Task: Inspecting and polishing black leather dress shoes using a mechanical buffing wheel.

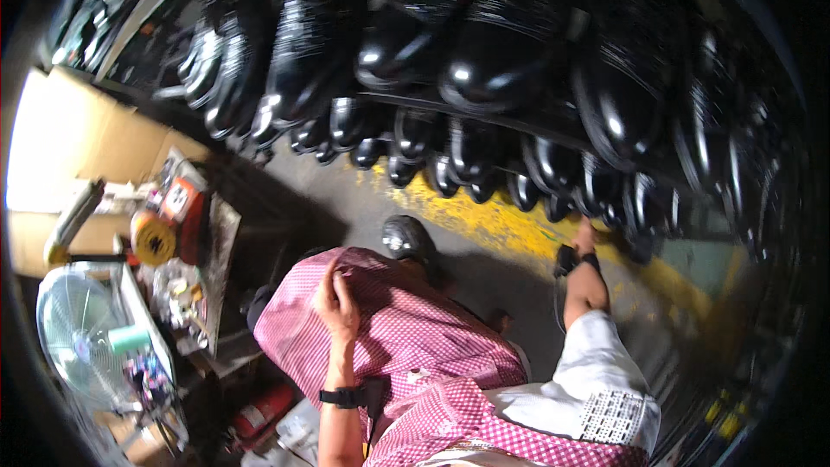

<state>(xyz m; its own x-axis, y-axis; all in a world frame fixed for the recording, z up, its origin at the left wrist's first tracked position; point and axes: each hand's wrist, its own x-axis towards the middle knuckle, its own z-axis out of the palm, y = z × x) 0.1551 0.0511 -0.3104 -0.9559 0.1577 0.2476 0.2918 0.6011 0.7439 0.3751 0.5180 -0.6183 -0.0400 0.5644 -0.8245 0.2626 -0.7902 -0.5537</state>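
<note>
My left hand (337, 301) lies over the pink-and-white checked cloth (415, 307) spread across my lap, its fingers stretched out with nothing seen in them. A dark band circles that wrist. Forward and to the right, my right hand (585, 233) reaches to the lower row of glossy black shoes (553, 160). Its fingers are hidden at the shoes, so any grip cannot be made out. A black strap with a small box sits at that wrist, and a thin cord hangs from it.
Larger black shoes (501, 52) line the upper rack level, toes toward me. A black shoe (406, 238) rests on the grey floor near a worn yellow stripe (467, 223). At left stand a fan (82, 337), a cluttered bench with an orange roll (154, 238), and a cardboard box (130, 138).
</note>
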